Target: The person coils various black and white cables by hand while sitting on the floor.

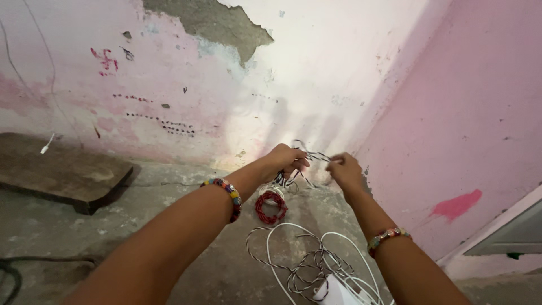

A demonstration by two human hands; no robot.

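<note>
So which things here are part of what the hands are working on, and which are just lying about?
In hand:
left hand and right hand, pulling the black-and-white twisted wire between them
the rest of that wire, heaped on the floor

Lying about:
red wire coil
white cable
dark slab by the wall
black cable at the left edge

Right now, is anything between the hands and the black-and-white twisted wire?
No. Both the left hand and right hand already grip the twisted wire, stretched between them; nothing visible sits in between.
</note>
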